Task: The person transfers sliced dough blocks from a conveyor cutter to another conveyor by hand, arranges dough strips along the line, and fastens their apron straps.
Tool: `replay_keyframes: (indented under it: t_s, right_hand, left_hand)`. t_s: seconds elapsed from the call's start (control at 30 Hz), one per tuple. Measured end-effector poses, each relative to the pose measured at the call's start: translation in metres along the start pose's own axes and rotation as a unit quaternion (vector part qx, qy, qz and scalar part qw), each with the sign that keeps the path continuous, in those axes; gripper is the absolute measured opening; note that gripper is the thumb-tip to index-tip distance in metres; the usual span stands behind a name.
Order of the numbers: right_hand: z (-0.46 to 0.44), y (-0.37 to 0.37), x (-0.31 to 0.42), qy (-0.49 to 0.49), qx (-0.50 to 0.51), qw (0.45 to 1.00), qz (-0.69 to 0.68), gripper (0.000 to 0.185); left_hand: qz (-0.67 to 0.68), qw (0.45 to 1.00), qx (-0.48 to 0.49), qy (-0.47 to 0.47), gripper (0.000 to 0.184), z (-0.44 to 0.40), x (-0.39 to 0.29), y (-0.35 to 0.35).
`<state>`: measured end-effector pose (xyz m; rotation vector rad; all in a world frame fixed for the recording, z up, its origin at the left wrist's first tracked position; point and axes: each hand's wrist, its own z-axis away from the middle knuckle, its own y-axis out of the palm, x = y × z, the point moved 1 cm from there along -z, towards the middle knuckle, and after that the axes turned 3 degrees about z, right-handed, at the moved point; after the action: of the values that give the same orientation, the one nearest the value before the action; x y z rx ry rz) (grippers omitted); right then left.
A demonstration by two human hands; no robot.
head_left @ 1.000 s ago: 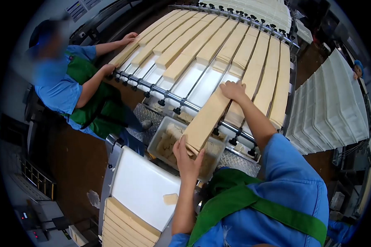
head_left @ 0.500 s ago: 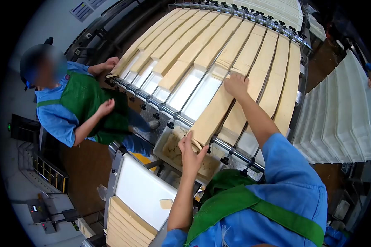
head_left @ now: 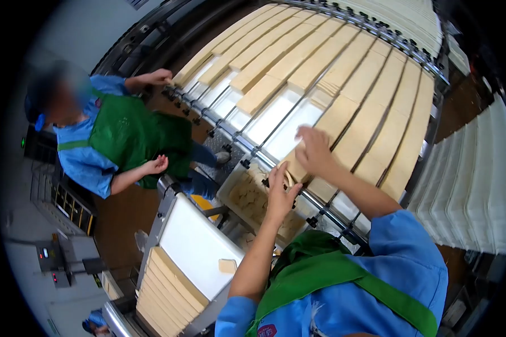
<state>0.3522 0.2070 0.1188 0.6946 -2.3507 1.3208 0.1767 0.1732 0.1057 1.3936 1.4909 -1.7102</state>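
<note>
At the near edge of the slatted belt table, my left hand (head_left: 279, 194) has its thumb and fingers around a thin, curved pale strip (head_left: 289, 178) at the end of a long cream-coloured layered slab (head_left: 337, 118). My right hand (head_left: 316, 150) is over the near part of that same slab, its bent fingers spread from the thumb and somewhat blurred. Whether it touches the slab I cannot tell. More long slabs (head_left: 371, 132) lie side by side across the table, some in shorter pieces end to end.
A metal rail (head_left: 239, 137) with black clamps borders the table. Below it stands a bin (head_left: 230, 194) of pale scraps. A white board (head_left: 194, 241) carries stacked slabs (head_left: 168, 292) and a small piece. A co-worker (head_left: 129, 129) stands at left; white corrugated sheets (head_left: 461, 191) at right.
My right hand has drawn back along the slab toward me, close to my left hand. The view has shifted slightly. The co-worker's one hand now reaches to the table's corner.
</note>
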Motion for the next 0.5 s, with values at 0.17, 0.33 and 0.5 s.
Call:
replay_keyframes:
  t_s: [0.17,0.33,0.5]
  right_hand:
    - [0.041,0.012,0.049,-0.178,0.13,0.967,0.124,0.023]
    - [0.042,0.022,0.046,-0.147,0.097,0.972,0.157,0.018]
    - [0.047,0.021,0.04,-0.123,0.098,0.966,0.204,0.025]
  left_hand:
    - [0.047,0.995,-0.074,-0.04,0.057,0.037,0.012,-0.031]
    - [-0.006,0.975,-0.202,-0.092,0.064,0.092,0.022,-0.059]
    - [0.128,0.932,-0.244,-0.235,0.035,0.209,0.046,-0.088]
